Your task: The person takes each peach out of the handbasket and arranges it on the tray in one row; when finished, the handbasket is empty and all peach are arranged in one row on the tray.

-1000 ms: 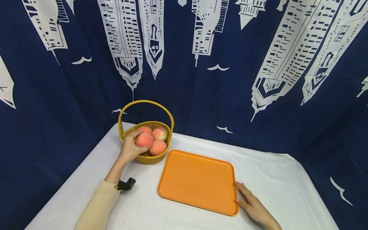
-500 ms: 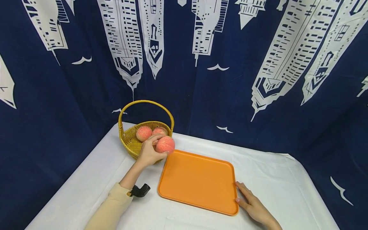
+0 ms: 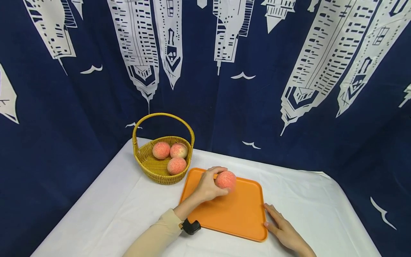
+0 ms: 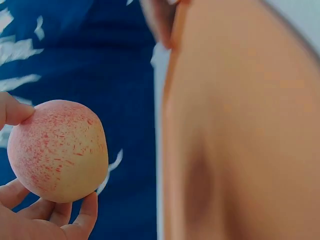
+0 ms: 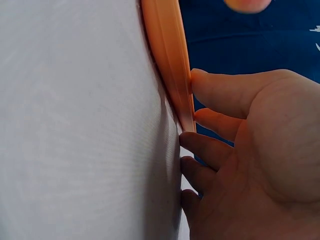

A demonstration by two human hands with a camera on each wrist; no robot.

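Observation:
A pinkish-red peach (image 3: 226,180) is held in my left hand (image 3: 208,186) over the orange tray (image 3: 234,216). In the left wrist view the thumb presses one side of the speckled peach (image 4: 60,150) and the fingers (image 4: 86,215) curl under it, with a gap between fruit and tray (image 4: 240,125). My right hand (image 3: 285,232) lies at the tray's right edge. The right wrist view has its thumb (image 5: 220,90) and index fingertip against the tray's rim (image 5: 167,45), the other fingers resting loosely on the white cloth.
At the back left stands a yellow wicker basket (image 3: 154,169) with a tall arched handle; three peaches (image 3: 176,166) lie inside. White cloth (image 3: 96,217) covers the table. A navy curtain (image 3: 205,117) with white building prints hangs behind.
My left hand has taken a peach from the basket and carried it rightward to above the tray. The right hand stays at the tray's edge.

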